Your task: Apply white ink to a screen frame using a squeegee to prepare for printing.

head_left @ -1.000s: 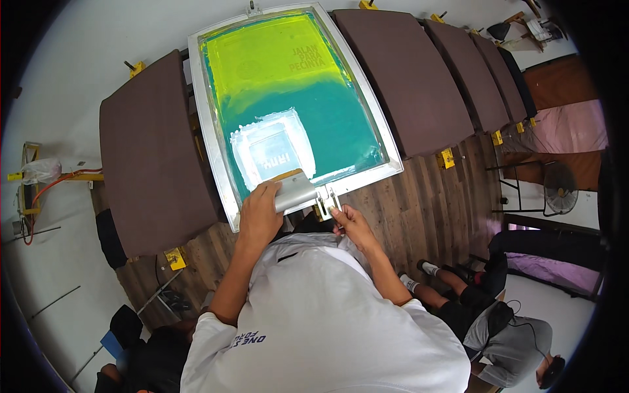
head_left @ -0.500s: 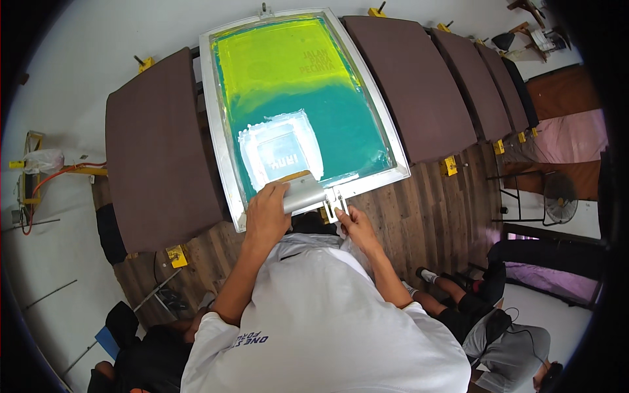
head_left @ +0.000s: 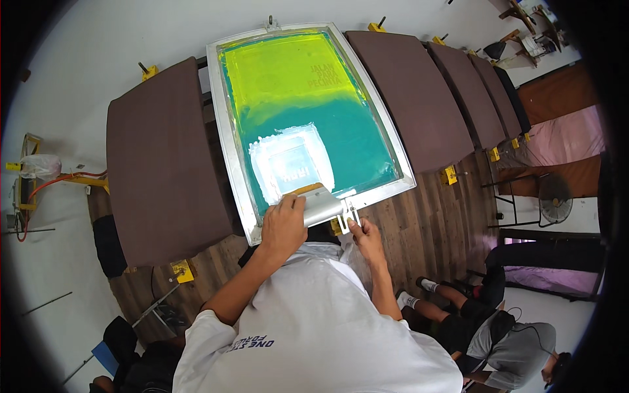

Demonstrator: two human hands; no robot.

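Observation:
A metal-framed printing screen with green and yellow mesh lies in front of me, white ink spread over its near part. My left hand is closed over a metal-handled squeegee that rests at the near edge of the mesh. My right hand sits at the frame's near right edge, fingers touching the squeegee's metal end or a small clamp there; what it grips is unclear.
Dark brown platens flank the screen, one at left and several in a row at right, with yellow clamps on the wooden rail. Another person sits on the floor at lower right. A fan stands at right.
The view has shifted slightly, so the screen sits further right in the picture. Both hands stay at the near edge of the frame with the squeegee.

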